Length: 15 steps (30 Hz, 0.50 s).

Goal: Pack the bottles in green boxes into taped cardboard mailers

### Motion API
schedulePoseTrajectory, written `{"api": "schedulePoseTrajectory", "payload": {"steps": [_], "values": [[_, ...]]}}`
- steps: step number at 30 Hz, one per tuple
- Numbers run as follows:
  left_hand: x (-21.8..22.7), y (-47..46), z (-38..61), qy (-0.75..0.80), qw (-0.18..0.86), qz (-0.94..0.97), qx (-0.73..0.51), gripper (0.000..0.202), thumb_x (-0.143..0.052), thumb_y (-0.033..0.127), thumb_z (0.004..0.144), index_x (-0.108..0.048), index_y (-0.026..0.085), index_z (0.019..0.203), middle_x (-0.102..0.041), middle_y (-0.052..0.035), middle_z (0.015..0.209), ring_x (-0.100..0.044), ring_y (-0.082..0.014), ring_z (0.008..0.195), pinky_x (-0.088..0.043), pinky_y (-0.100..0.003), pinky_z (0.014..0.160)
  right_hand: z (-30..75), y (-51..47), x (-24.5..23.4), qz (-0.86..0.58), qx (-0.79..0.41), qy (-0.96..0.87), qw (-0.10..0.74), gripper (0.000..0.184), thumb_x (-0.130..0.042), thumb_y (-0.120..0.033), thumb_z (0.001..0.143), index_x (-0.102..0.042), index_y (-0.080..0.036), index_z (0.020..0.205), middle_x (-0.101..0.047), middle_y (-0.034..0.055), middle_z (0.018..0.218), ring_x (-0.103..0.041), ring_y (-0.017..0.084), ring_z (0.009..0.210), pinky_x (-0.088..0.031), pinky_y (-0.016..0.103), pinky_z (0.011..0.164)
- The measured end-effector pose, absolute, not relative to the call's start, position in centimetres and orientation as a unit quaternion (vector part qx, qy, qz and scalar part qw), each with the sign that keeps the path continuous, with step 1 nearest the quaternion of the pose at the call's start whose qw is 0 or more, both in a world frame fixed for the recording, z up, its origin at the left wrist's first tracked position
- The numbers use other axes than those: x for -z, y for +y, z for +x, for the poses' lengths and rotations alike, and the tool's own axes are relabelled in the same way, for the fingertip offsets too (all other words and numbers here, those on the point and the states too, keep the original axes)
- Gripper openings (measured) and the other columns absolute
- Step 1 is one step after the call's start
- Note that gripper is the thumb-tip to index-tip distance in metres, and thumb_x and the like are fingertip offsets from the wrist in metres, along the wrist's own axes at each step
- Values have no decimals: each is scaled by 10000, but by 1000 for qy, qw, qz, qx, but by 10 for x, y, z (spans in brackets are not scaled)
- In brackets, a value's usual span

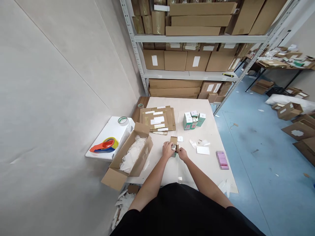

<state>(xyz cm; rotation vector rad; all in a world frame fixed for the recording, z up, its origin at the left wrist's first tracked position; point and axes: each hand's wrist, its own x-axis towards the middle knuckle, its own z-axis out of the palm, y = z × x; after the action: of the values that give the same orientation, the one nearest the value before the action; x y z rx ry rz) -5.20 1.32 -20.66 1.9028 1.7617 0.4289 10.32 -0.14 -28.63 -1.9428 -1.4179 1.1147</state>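
Near the middle of the table, my left hand (168,150) curls round the left side of a small green box (174,154) with its brown inner flap (173,140) raised. A small silvery, roundish item (173,147) shows at the box's opening by my left fingers; its kind is too small to tell. My right hand (182,153) is closed at the box's right edge, fingers pinched on a brown cardboard part. Just beyond lies a small white square piece (180,139). Farther back stand several green-and-white boxes (188,121).
An open carton (145,160) with white packing material stands at left, beside a white stand (102,131) bearing a tape dispenser (104,146). Flattened cardboard (157,119) lies at the back left. A white card (203,150) and pink pack (222,160) are at right. Shelving (192,74) rises behind.
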Motion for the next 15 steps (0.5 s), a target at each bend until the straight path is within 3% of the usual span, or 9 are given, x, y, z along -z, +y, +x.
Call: {"api": "schedulePoseTrajectory", "payload": {"steps": [3, 5, 7, 11, 15], "values": [[226, 11, -57, 653, 290, 687, -131, 362, -848, 288, 727, -710, 249, 1059, -420, -83, 1605, -298, -363, 1504, -391, -438, 1127, 104, -3, 287, -711, -405, -521, 243, 216, -584, -346, 877, -545, -231, 698, -728, 25, 772, -679, 172, 767, -436, 219, 649], [234, 11, -61, 632, 330, 691, -117, 404, -860, 356, 736, -726, 256, 1104, -246, -61, 1712, -241, -399, 1539, -366, -477, 1160, 104, -4, 287, -715, -401, -519, 242, 208, -586, -317, 870, -529, -232, 689, -725, 28, 772, -677, 173, 759, -435, 221, 648], [240, 13, -64, 614, 357, 694, -122, 406, -837, 408, 765, -745, 259, 1131, -171, -51, 1741, -254, -416, 1537, -368, -495, 1169, 104, -4, 287, -717, -398, -519, 241, 207, -586, -305, 869, -523, -233, 685, -728, 33, 783, -678, 175, 766, -439, 224, 649], [254, 17, -67, 608, 377, 661, -225, 288, -687, 380, 897, -773, 240, 1134, -296, -72, 1703, -395, -331, 1492, -370, -426, 1195, 105, -4, 285, -719, -393, -519, 244, 211, -578, -343, 894, -547, -235, 715, -739, 36, 805, -690, 181, 797, -459, 227, 659], [271, 23, -77, 674, 411, 520, -327, 445, -598, 319, 947, -636, 208, 1376, -583, -136, 1489, -570, -258, 1351, -413, -392, 1161, 102, -6, 279, -720, -393, -509, 263, 87, -577, -317, 903, -610, -238, 917, -759, 17, 890, -717, 176, 824, -507, 250, 725]]}}
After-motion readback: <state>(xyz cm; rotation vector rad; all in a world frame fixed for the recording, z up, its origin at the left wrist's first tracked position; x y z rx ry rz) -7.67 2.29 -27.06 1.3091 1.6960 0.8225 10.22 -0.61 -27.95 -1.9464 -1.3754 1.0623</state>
